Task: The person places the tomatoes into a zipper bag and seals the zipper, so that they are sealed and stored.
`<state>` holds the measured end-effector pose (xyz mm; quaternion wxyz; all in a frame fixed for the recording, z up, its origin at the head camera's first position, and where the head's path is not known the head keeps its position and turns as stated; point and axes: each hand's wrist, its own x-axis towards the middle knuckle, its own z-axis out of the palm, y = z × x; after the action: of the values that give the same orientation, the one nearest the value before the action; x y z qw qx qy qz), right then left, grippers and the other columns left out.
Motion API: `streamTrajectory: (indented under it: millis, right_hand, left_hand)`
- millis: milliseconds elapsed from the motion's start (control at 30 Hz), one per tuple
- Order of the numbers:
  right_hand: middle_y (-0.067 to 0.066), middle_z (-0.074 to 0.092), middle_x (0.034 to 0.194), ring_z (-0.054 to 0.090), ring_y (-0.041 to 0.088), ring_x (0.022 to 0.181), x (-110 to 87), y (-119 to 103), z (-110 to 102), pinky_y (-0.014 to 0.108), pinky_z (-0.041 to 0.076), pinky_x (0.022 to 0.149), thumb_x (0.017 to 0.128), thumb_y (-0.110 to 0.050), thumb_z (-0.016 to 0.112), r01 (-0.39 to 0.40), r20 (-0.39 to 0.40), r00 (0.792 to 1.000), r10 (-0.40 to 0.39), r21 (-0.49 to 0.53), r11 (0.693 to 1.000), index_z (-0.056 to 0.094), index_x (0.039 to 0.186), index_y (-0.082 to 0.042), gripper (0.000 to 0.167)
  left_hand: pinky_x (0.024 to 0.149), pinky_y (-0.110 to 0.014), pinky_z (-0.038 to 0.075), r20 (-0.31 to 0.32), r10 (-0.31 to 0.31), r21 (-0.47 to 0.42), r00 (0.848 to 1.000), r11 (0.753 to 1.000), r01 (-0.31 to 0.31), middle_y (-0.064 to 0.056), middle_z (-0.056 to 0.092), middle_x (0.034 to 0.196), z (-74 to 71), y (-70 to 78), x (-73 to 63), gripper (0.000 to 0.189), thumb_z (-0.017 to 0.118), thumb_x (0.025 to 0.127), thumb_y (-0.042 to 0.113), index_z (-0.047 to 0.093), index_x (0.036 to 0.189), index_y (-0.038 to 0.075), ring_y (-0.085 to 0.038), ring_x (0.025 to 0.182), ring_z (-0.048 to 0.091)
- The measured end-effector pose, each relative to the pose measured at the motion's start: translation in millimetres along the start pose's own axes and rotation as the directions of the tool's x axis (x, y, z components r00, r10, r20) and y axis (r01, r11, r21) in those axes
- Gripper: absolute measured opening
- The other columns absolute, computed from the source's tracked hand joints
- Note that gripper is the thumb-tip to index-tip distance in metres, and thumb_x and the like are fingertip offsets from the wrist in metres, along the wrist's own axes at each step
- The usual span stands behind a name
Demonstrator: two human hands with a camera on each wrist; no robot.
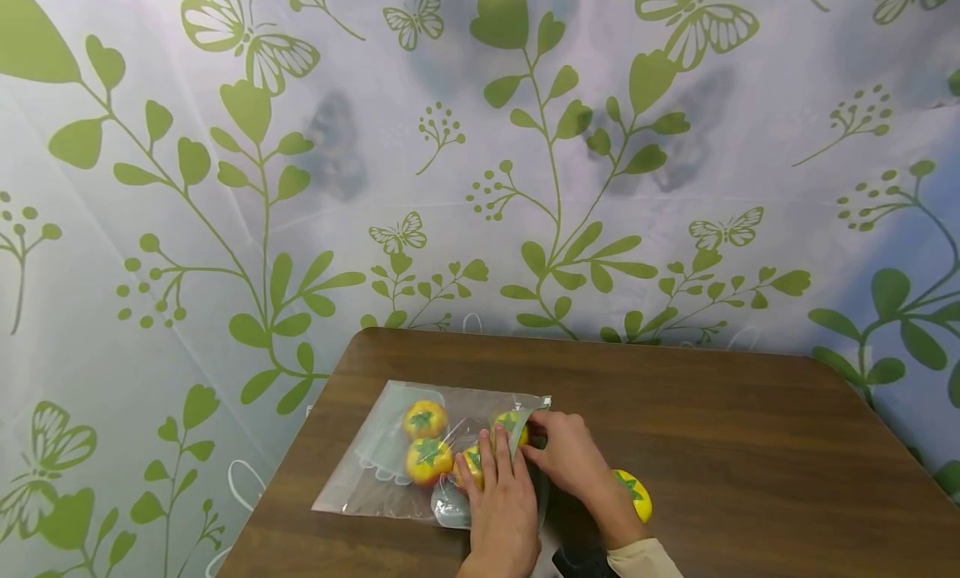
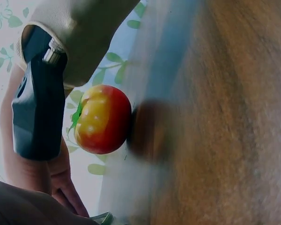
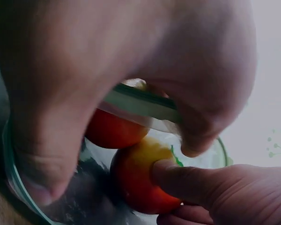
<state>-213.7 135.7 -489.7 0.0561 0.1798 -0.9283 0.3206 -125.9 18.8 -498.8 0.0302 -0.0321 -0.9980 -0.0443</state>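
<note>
A clear zip bag (image 1: 375, 478) with a green-edged mouth lies on the table, several yellow-and-red tomatoes (image 1: 429, 461) inside it. My left hand (image 1: 501, 503) lies across the bag with its fingers extended over the tomatoes. In the right wrist view its thumb presses a tomato (image 3: 145, 187) beside another tomato (image 3: 117, 131). At the bag's mouth, my right hand (image 1: 572, 457) grips the green-edged strip (image 3: 145, 104) with curled fingers, its thumb at the opposite rim. One loose tomato (image 1: 636, 496) sits outside the bag beside my right forearm; the left wrist view shows this tomato (image 2: 103, 119) from the side.
The brown wooden table (image 1: 750, 445) extends to the right of my hands. Behind it hangs a pale curtain (image 1: 420, 186) printed with green leaves and butterflies. A dark wrist strap (image 2: 40, 108) and a beige sleeve (image 2: 84, 42) are on my right arm.
</note>
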Motion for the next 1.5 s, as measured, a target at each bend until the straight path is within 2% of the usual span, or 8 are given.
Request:
streamTrajectory:
  millis: [233,467,633,733,833,1033,1300,1500]
  right_hand:
    - [0.001,0.084,0.098,0.08,0.025,0.095,0.9,1,5,0.045,0.065,0.085,0.086,-0.012,0.092,0.068,0.018,0.998,-0.067,-0.02,0.998,0.079,0.097,-0.016,0.017]
    - [0.006,0.084,0.114,0.081,0.026,0.107,-4.2,7,-6,0.047,0.065,0.091,0.09,-0.012,0.09,0.108,0.075,0.991,-0.113,0.061,0.992,0.081,0.112,-0.016,0.024]
    - [0.012,0.08,0.129,0.079,0.03,0.118,-14.7,8,-28,0.052,0.062,0.1,0.091,-0.017,0.09,0.065,0.132,0.988,-0.079,0.111,0.992,0.078,0.131,-0.006,0.043]
    - [0.013,0.078,0.135,0.077,0.033,0.122,-23.1,10,-44,0.055,0.06,0.103,0.092,-0.019,0.09,0.022,0.157,0.987,-0.041,0.123,0.992,0.075,0.138,-0.004,0.051]
    - [0.012,0.078,0.135,0.076,0.034,0.123,-31.9,12,-60,0.056,0.059,0.104,0.091,-0.022,0.091,-0.01,0.171,0.985,-0.01,0.119,0.993,0.075,0.139,-0.007,0.052]
    - [0.007,0.078,0.136,0.076,0.031,0.123,-50.7,18,-90,0.056,0.06,0.103,0.091,-0.029,0.092,-0.024,0.164,0.986,0.012,0.069,0.997,0.076,0.138,-0.013,0.053]
    - [0.005,0.078,0.137,0.076,0.03,0.125,-69.3,29,-119,0.056,0.059,0.103,0.091,-0.036,0.091,-0.044,0.169,0.985,0.035,0.053,0.998,0.075,0.14,-0.015,0.057]
    - [0.002,0.078,0.137,0.076,0.029,0.125,-85.5,45,-136,0.054,0.06,0.102,0.091,-0.041,0.09,-0.049,0.143,0.988,0.052,-0.02,0.999,0.075,0.141,-0.017,0.058]
  left_hand:
    - [0.125,-0.078,0.025,-0.034,0.003,0.013,0.999,1.0,-0.003,-0.019,0.029,0.179,-0.6,0.6,-2.3,0.111,0.104,0.062,0.025,0.053,0.159,0.007,-0.044,0.166,0.027]
    - [0.126,-0.077,0.024,-0.029,0.0,0.014,1.0,1.0,0.001,-0.019,0.03,0.179,-1.1,0.7,-2.4,0.107,0.103,0.065,0.024,0.054,0.158,0.007,-0.043,0.166,0.027]
    - [0.126,-0.077,0.024,-0.037,-0.001,0.02,0.999,1.0,0.002,-0.02,0.031,0.179,-1.8,5.0,-7.4,0.1,0.102,0.068,0.023,0.058,0.155,0.006,-0.044,0.166,0.027]
    - [0.125,-0.078,0.024,-0.036,-0.002,0.036,0.999,0.999,0.003,-0.021,0.03,0.179,-2.1,8.0,-10.7,0.097,0.102,0.069,0.025,0.06,0.155,0.006,-0.045,0.166,0.027]
    - [0.125,-0.078,0.025,-0.04,-0.004,0.054,0.999,0.999,0.006,-0.021,0.031,0.178,-2.6,11.1,-14.2,0.096,0.101,0.07,0.026,0.06,0.155,0.006,-0.045,0.166,0.028]
    - [0.125,-0.077,0.026,-0.059,-0.015,0.066,0.998,0.998,0.019,-0.021,0.032,0.178,-3.4,16.8,-21.2,0.1,0.102,0.067,0.025,0.059,0.156,0.007,-0.045,0.165,0.03]
    - [0.126,-0.076,0.026,-0.044,-0.027,0.051,0.999,0.998,0.029,-0.021,0.032,0.178,-6.0,17.5,-21.9,0.099,0.101,0.067,0.021,0.059,0.156,0.007,-0.045,0.165,0.029]
    - [0.124,-0.076,0.029,-0.074,-0.022,0.058,0.997,0.998,0.026,-0.021,0.035,0.176,-5.0,17.8,-22.1,0.1,0.102,0.064,0.02,0.061,0.154,0.007,-0.045,0.164,0.033]
